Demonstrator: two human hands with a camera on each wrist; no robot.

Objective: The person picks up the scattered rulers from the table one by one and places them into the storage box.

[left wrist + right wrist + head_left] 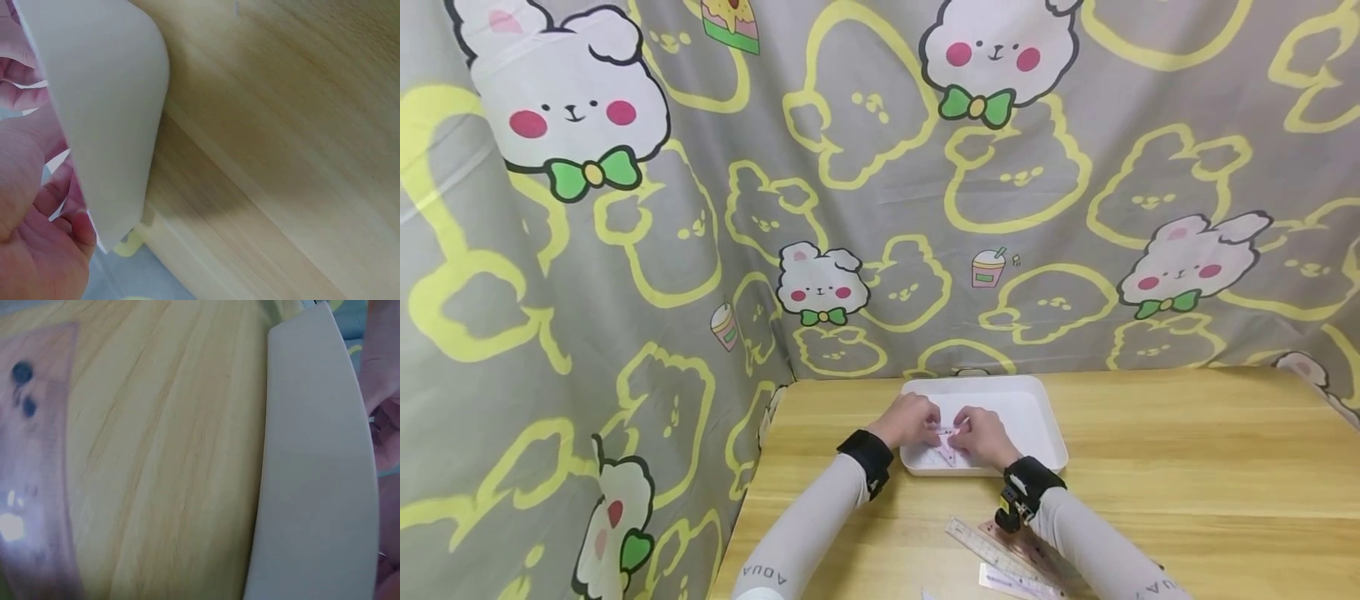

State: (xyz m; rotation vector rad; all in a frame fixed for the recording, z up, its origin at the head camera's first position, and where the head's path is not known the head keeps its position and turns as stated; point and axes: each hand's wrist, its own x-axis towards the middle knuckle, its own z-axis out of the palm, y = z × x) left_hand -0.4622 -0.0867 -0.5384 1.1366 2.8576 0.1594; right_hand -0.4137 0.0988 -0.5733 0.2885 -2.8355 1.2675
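Inside the left part of a white tray (1030, 408), a clear purple-tinted set square (950, 455) shows between my two hands. My left hand (913, 419) pinches it from the left with curled fingers. From the right, my right hand (987, 435) pinches it with thumb and fingertips, close to the left fingers. In the left wrist view the tray wall (106, 119) stands beside the left hand (37, 250) and covers part of it. The tray wall (315, 462) also hides most of the right hand (389, 434) in the right wrist view.
A clear straight ruler (988, 547) lies on the wooden table (1187, 467) in front of the tray. A pinkish clear set square (1026, 543) lies by it, partly under the right forearm. A purple-marked white strip (1011, 580) is nearer. A patterned curtain (880, 208) hangs behind and left.
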